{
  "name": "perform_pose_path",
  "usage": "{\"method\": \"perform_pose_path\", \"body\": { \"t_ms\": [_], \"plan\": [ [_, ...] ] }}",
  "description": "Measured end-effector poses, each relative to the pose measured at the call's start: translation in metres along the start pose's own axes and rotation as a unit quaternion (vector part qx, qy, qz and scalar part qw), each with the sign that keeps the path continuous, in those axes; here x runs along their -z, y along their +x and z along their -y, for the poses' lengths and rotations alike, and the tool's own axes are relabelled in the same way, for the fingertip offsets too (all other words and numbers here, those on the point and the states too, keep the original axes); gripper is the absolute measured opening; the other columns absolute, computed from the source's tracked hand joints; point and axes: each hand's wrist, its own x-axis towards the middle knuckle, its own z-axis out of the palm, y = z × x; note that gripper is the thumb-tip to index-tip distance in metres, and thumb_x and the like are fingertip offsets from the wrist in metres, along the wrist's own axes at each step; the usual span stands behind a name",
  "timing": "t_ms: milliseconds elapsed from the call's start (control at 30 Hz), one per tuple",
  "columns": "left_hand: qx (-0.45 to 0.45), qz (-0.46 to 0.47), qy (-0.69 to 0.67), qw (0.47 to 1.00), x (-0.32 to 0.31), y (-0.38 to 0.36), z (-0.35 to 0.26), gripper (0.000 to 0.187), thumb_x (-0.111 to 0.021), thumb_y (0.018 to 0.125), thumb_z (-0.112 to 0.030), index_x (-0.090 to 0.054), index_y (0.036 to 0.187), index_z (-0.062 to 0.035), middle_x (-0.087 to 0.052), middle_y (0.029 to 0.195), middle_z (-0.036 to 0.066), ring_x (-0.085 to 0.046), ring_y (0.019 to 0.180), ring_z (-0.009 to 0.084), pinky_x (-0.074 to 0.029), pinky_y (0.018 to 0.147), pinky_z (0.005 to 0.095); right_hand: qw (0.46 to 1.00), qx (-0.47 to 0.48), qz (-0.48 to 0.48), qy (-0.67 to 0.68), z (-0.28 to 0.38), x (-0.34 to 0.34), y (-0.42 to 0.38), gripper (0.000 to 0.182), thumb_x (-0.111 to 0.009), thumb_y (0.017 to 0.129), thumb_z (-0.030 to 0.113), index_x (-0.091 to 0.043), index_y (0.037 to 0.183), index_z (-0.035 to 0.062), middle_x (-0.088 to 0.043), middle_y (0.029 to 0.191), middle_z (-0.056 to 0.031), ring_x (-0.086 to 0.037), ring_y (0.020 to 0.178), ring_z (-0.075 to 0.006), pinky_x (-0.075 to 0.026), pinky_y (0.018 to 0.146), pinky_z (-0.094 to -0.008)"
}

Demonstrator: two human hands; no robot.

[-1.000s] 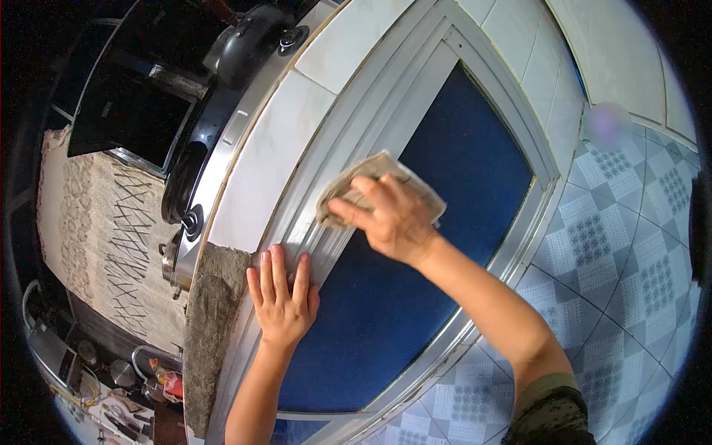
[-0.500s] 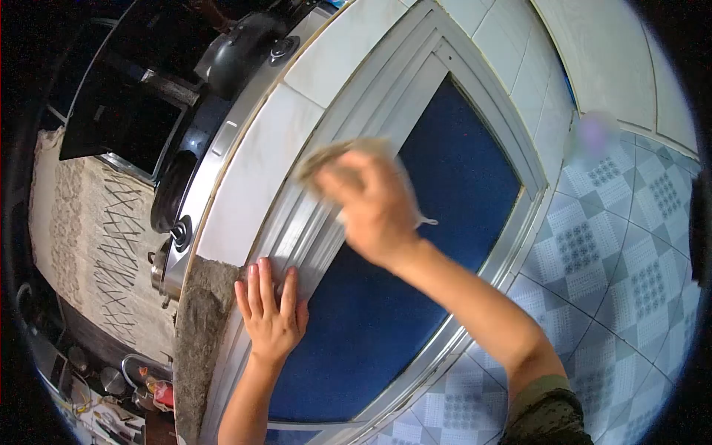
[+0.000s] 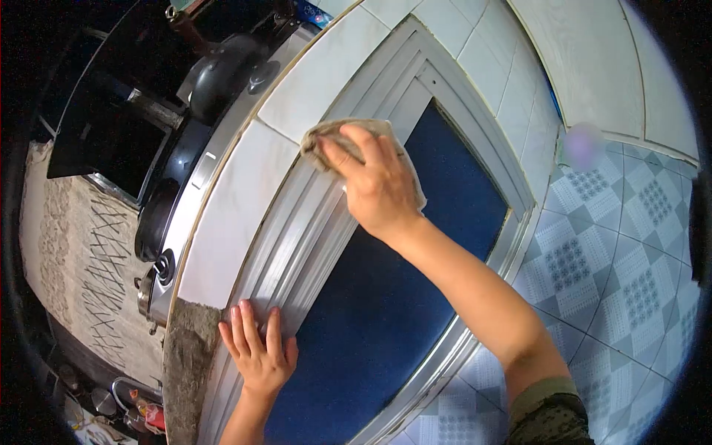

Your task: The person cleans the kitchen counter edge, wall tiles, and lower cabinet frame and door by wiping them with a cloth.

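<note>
A beige cloth (image 3: 393, 137) is held in my right hand (image 3: 378, 185), whose fingers press it against the upper part of the silver metal frame (image 3: 289, 245). The frame surrounds a dark blue panel (image 3: 356, 319). Lower down, my left hand (image 3: 259, 352) lies on the frame near its tiled edge, fingers spread and holding nothing. White tiles (image 3: 237, 193) run alongside the frame, ending at a rough patch of bare cement (image 3: 189, 348) left of my left hand.
A gas stove (image 3: 200, 170) with black burners and knobs stands at the upper left. Patterned floor tiles (image 3: 571, 259) lie at the right. Kitchen items, with a red one (image 3: 154, 415) among them, are at the lower left.
In the view, the frame, stove and my left hand have shifted down and left. My right hand and the cloth stay near the same image spot, now higher along the frame and less blurred.
</note>
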Motion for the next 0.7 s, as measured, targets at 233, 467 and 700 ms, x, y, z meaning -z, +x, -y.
{"method": "perform_pose_path", "body": {
  "t_ms": [233,467,700],
  "plan": [
    [-0.01,0.021,0.043,0.999,0.001,-0.001,-0.001,0.05,-0.046,0.093,-0.038,-0.049,0.128,-0.0022,-0.03,0.142,0.035,-0.027,0.134,0.0487,-0.016,0.11,0.0625,0.996,-0.014,-0.083,-0.029,-0.053,-0.002,0.03,0.044,-0.052,0.073,-0.005,-0.065,0.114,0.0043,-0.055,0.115,-0.014,-0.054,0.105,-0.0341,-0.046,0.091,-0.0405],
    [-0.024,0.027,0.061,0.997,0.0,-0.002,0.0,0.055,-0.046,0.093,-0.04,-0.044,0.131,-0.0003,-0.028,0.141,0.037,-0.025,0.134,0.0512,-0.015,0.108,0.0658,0.978,-0.131,-0.14,-0.081,-0.138,-0.009,0.071,0.041,-0.058,0.076,0.004,-0.06,0.116,0.0111,-0.055,0.115,-0.0127,-0.054,0.103,-0.036,-0.046,0.09,-0.0438],
    [-0.025,0.025,0.073,0.997,-0.001,-0.001,-0.001,0.056,-0.044,0.094,-0.042,-0.041,0.132,0.0005,-0.028,0.141,0.038,-0.024,0.133,0.0517,-0.015,0.107,0.0669,0.972,-0.16,-0.135,-0.109,-0.116,-0.009,0.049,0.044,-0.05,0.08,0.003,-0.061,0.122,0.0101,-0.055,0.117,-0.0099,-0.054,0.105,-0.0327,-0.046,0.09,-0.0408]
  ]
}}
